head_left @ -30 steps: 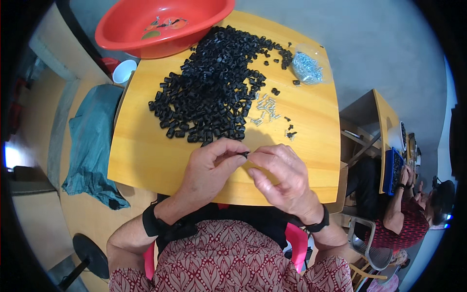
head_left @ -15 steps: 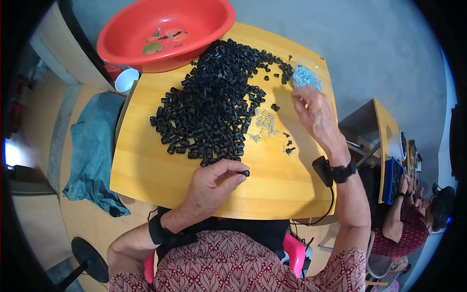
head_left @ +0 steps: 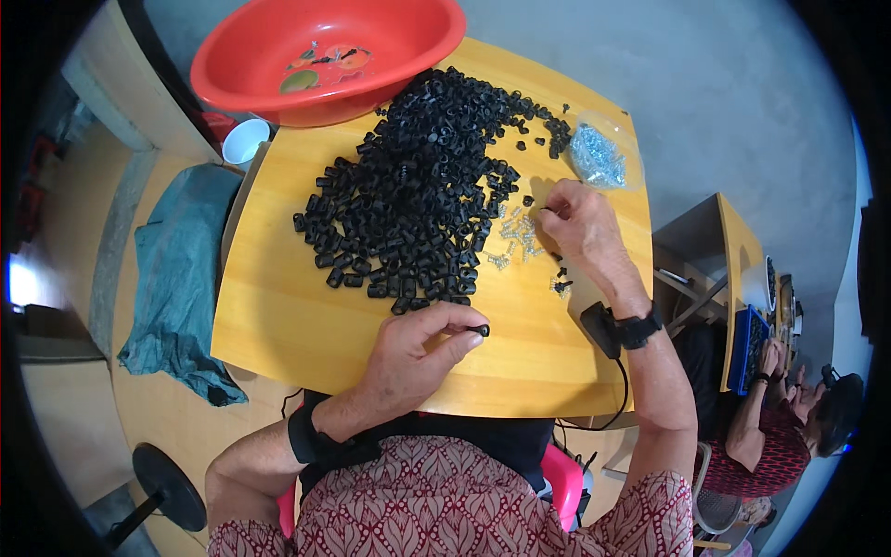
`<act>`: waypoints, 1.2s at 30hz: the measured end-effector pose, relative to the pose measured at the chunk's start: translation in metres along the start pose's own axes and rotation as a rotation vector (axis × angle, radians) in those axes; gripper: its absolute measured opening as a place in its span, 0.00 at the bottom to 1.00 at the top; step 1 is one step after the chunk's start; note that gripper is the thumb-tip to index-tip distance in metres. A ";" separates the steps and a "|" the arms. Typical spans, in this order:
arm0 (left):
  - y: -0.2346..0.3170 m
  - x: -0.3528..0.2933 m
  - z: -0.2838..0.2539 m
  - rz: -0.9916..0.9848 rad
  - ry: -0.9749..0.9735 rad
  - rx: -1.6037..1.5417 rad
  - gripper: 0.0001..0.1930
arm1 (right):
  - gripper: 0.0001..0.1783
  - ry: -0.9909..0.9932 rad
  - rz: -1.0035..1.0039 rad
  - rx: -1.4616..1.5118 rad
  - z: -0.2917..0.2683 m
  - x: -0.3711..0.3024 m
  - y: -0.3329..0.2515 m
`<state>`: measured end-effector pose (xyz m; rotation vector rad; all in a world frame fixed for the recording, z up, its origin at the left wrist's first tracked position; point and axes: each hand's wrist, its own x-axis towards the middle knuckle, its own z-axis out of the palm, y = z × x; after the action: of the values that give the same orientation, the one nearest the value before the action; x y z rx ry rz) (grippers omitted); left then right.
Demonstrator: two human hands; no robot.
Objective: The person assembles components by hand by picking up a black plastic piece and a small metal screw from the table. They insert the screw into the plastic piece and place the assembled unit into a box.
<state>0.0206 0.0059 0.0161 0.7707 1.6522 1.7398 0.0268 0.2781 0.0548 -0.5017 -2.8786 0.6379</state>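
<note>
Between the thumb and forefinger of my left hand [head_left: 418, 355] is a small black plastic piece [head_left: 479, 330], held over the front of the yellow table [head_left: 548, 371]. My right hand [head_left: 587, 225] is pinched closed beside a scatter of small metal springs [head_left: 517, 243]; whatever sits at its fingertips is too small to make out. A broad heap of black plastic pieces [head_left: 399, 200] covers the table's middle. A few thin black parts [head_left: 562, 281] lie just below my right hand.
At the far right corner lies a clear bag of shiny metal parts [head_left: 597, 158]. A red basin [head_left: 251, 97] stands at the far left, near a white cup [head_left: 245, 141]. Teal cloth [head_left: 176, 278] hangs left of the table. Another person [head_left: 761, 436] works at the right.
My right hand has come nearer and slightly left, from the clear bag to beside the springs. The left hand still holds the black piece; the whole view has shifted slightly.
</note>
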 end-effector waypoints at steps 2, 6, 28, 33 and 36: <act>-0.004 -0.001 0.000 -0.017 0.038 -0.067 0.08 | 0.06 -0.011 0.059 0.189 -0.009 -0.016 -0.017; 0.003 0.006 0.002 -0.076 0.074 -0.206 0.08 | 0.07 0.027 -0.169 0.323 -0.013 -0.068 -0.049; 0.025 0.004 0.003 -0.064 0.081 -0.460 0.10 | 0.10 0.283 -0.462 0.255 0.011 -0.121 -0.095; 0.025 0.005 0.004 -0.112 0.096 -0.451 0.10 | 0.10 0.260 -0.427 0.341 0.008 -0.122 -0.094; 0.023 0.006 0.005 -0.102 0.048 -0.453 0.10 | 0.10 0.296 -0.463 0.264 0.012 -0.123 -0.087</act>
<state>0.0196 0.0130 0.0396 0.4268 1.2297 1.9680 0.1131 0.1555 0.0726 0.1014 -2.4512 0.7665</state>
